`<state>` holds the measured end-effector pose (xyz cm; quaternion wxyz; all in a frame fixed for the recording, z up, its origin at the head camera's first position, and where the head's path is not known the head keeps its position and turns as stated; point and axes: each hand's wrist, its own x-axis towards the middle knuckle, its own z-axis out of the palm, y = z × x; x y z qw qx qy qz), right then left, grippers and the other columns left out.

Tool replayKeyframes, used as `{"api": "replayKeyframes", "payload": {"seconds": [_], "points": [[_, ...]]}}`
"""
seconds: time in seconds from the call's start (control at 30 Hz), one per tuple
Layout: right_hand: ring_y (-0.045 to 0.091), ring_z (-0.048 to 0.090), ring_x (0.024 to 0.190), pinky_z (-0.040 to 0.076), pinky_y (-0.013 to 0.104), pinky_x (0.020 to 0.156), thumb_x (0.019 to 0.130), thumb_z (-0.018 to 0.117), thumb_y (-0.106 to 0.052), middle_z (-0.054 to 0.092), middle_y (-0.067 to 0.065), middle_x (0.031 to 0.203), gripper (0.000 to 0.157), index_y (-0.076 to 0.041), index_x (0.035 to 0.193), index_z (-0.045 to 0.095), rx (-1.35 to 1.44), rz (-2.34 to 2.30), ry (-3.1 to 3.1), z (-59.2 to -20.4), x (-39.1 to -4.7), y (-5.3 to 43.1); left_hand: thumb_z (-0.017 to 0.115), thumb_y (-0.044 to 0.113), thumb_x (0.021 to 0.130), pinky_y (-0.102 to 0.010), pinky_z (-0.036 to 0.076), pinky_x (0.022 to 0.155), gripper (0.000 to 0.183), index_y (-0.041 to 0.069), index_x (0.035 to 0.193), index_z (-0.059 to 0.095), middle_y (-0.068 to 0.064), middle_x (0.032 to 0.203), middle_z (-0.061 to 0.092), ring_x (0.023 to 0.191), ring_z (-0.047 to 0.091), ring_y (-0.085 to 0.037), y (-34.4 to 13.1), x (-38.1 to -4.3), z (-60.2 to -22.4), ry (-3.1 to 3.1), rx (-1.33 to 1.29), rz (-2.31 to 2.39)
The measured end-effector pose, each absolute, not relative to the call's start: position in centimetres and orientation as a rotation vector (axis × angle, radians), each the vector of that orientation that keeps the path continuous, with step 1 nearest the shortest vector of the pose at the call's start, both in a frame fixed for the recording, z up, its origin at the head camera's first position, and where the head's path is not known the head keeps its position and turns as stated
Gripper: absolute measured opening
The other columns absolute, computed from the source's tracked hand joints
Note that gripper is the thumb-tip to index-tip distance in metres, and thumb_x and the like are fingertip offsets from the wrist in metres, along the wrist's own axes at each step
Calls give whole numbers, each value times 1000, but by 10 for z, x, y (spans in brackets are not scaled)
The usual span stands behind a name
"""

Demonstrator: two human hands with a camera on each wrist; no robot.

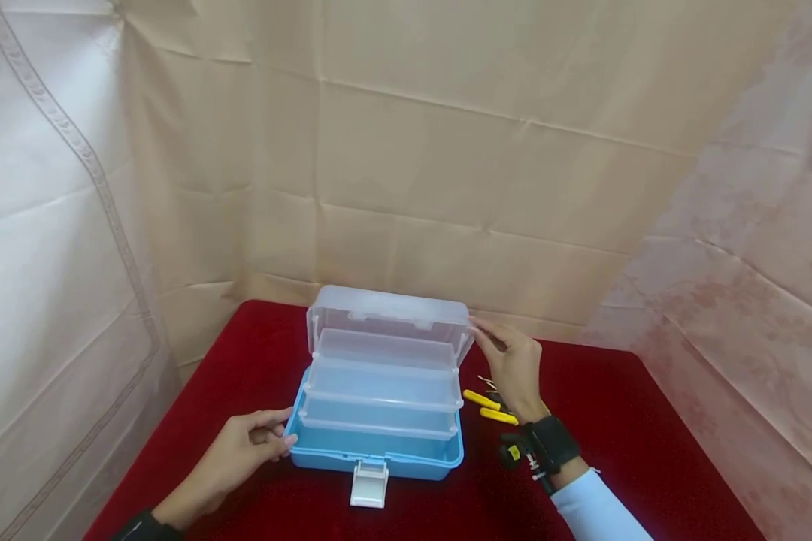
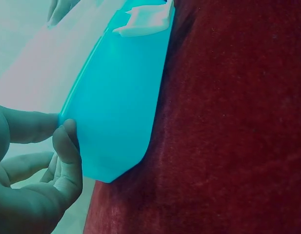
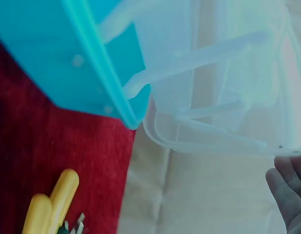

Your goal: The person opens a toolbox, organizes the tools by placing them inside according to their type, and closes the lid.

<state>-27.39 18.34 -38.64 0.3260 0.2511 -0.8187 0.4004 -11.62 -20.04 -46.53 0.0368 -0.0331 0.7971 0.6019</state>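
A light-blue plastic toolbox stands on the red cloth, its clear lid raised and tilted back. Inside, clear cantilever trays are spread in tiers above the blue base. The white latch hangs down at the front. My left hand pinches the base's left side near the front corner, thumb and fingertips on the rim and wall. At the lid's right edge my right hand grips with thumb and fingers; only some fingertips show in the right wrist view.
Yellow-handled pliers lie on the cloth right of the toolbox, under my right forearm. Some thin pale sticks lie beside them. The red-covered table is enclosed by a beige curtain behind and pale sheets at both sides.
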Motion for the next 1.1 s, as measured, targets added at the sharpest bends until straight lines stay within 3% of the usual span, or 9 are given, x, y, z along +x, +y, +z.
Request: {"api": "replayKeyframes", "payload": {"seconds": [0.3,0.6,0.93,1.1], "points": [[14,69,96,52,24,78,91,70,-31,70,-5,111,32,-18,119,71,437,1364,-2313,-400,-304,183,76,30,84,-35,55,72,69,-1,140,50,-14,92,63,77,66,-30,-195,-115,-469,2359,-118,1920],[19,69,96,53,27,76,91,69,-27,68,1,114,38,-18,128,66,372,1589,-2405,-407,-318,188,74,26,87,-35,55,69,67,-5,140,48,-15,91,64,73,67,-31,-188,-115,-471,2324,-60,1952],[28,66,104,52,40,82,93,67,-25,63,10,122,52,-23,143,53,353,1795,-2578,-425,-330,197,72,23,88,-36,55,68,64,-6,140,48,-14,90,64,74,66,-32,-185,-119,-472,2305,-49,1972],[31,64,103,52,39,83,93,67,-26,60,14,120,55,-26,146,49,320,1821,-2654,-433,-336,200,73,24,88,-35,55,68,64,-6,139,49,-13,89,64,72,66,-30,-181,-118,-473,2324,-53,1960]]}}
